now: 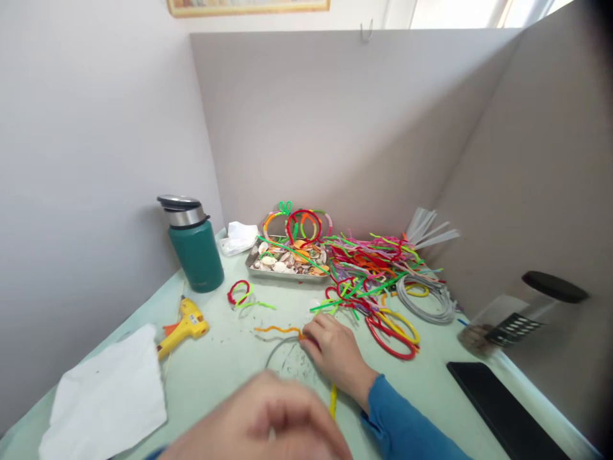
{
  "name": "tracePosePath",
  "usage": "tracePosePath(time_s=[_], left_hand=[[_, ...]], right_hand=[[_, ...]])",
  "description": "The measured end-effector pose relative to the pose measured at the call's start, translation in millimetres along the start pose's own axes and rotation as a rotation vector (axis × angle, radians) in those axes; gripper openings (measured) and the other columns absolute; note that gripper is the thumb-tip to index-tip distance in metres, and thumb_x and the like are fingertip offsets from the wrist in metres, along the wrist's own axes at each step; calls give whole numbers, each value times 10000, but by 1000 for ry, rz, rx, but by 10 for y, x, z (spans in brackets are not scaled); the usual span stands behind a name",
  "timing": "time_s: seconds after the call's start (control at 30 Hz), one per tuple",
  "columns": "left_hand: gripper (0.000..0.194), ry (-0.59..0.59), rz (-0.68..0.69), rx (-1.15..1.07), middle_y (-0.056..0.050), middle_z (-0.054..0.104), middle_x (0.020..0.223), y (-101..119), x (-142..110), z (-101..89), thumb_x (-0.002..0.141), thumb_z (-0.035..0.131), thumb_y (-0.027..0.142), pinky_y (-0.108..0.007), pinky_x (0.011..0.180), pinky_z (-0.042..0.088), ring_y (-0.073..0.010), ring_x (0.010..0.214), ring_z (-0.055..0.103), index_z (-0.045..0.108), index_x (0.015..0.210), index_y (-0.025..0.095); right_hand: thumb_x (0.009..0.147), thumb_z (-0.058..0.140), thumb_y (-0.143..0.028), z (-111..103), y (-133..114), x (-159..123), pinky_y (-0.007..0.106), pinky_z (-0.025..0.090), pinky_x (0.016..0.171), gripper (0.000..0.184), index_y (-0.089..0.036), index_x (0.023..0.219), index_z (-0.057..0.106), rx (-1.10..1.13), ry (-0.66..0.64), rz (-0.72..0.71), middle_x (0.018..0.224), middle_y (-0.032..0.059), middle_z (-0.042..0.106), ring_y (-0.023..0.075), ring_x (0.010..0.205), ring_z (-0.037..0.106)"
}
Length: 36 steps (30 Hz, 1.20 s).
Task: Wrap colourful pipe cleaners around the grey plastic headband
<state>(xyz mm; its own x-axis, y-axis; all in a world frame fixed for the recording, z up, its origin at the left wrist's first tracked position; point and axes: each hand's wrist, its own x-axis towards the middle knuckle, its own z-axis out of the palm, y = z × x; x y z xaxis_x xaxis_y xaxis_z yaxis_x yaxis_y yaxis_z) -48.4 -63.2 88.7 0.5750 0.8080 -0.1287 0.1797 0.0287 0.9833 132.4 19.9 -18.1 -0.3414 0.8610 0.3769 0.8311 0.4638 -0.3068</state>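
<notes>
My right hand [335,354] rests on the table with its fingers closed round an orange pipe cleaner [275,329], whose wavy end sticks out to the left. A grey wire [278,347] curves down from the same fingertips; whether they grip it too is unclear. Close to the camera, my left hand [268,418] is raised and blurred, its fingers curled in towards the thumb. What it holds, if anything, is hidden. A yellow strand [333,401] shows between the two hands. Beyond them lies a small red and lime pipe-cleaner loop [242,294].
A metal tray [287,276] of shells with pipe-cleaner rings stands at the back, beside a heap of pipe cleaners [373,259]. Scissors [395,335] and coiled grey wire [431,306] lie right. A glue gun [184,326], green bottle [194,252] and white cloth [108,396] are left.
</notes>
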Motion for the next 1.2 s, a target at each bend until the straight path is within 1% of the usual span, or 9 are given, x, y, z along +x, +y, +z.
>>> tracePosePath(time_s=[0.03, 0.13, 0.2, 0.27, 0.57, 0.7, 0.83, 1.0, 1.2], left_hand=[[233, -3, -35, 207, -13, 636, 564, -46, 207, -64, 722, 543, 415, -260, 476, 395, -162, 502, 559, 706, 717, 249], [278, 186, -46, 912, -52, 638, 580, -245, 708, -240, 770, 469, 310, -290, 562, 368, -194, 584, 571, 666, 616, 189], [220, 290, -56, 1138, -91, 673, 718, -381, 901, -327, 752, 484, 273, -304, 607, 369, -237, 710, 601, 678, 710, 179], [196, 341, -15, 1193, -101, 669, 826, -486, 1006, -381, 739, 507, 273, -303, 647, 372, -253, 812, 598, 675, 787, 185], [217, 234, 111, 602, -14, 640, 703, -709, 1171, -400, 768, 481, 299, -223, 622, 369, -156, 678, 549, 647, 711, 171], [307, 278, 64, 477, 23, 506, 542, -805, 1206, -426, 780, 454, 374, -221, 527, 320, -131, 552, 450, 566, 592, 159], [328, 348, 7, 339, 53, 374, 465, -794, 1202, -430, 745, 481, 384, -213, 463, 258, -98, 467, 344, 451, 494, 175], [322, 256, -233, -12, 94, 313, 451, -678, 1125, -410, 684, 555, 461, -207, 374, 121, -59, 377, 191, 415, 569, 195], [399, 277, -47, 164, 69, 337, 417, -683, 1133, -441, 738, 507, 478, -207, 416, 198, -74, 418, 276, 509, 506, 153]], right_hand=[[799, 569, -235, 7, -2, 0, 264, 348, 693, 49, -190, 781, 575, 0, -2, 1, 825, 36, 572, 175, 818, 507], [791, 559, -196, 20, 12, 0, 261, 345, 683, 34, -182, 762, 549, 44, 25, 26, 803, 34, 577, 171, 797, 507], [812, 517, -175, 29, 32, -5, 248, 344, 653, 33, -181, 785, 533, 131, 42, 62, 775, 25, 582, 151, 739, 514], [829, 477, -158, 39, 51, -8, 231, 337, 610, 56, -182, 799, 518, 244, 57, 100, 731, 7, 579, 127, 661, 512], [800, 491, -156, 29, 32, 44, 192, 324, 525, 57, -164, 758, 529, 714, 107, 219, 628, -32, 511, 88, 570, 456], [801, 492, -186, 86, 27, 37, 183, 325, 493, 55, -162, 803, 542, 884, 62, 296, 619, -37, 503, 82, 542, 442], [798, 513, -220, 109, -10, 19, 189, 319, 500, 78, -159, 759, 540, 852, 24, 302, 611, -33, 506, 84, 542, 433], [812, 503, -226, 62, -64, 0, 200, 297, 513, 117, -157, 728, 544, 758, 51, 227, 579, -40, 465, 86, 543, 402], [811, 508, -240, 57, -35, 12, 202, 275, 487, 141, -151, 708, 539, 772, 78, 260, 561, -43, 445, 80, 513, 370]])
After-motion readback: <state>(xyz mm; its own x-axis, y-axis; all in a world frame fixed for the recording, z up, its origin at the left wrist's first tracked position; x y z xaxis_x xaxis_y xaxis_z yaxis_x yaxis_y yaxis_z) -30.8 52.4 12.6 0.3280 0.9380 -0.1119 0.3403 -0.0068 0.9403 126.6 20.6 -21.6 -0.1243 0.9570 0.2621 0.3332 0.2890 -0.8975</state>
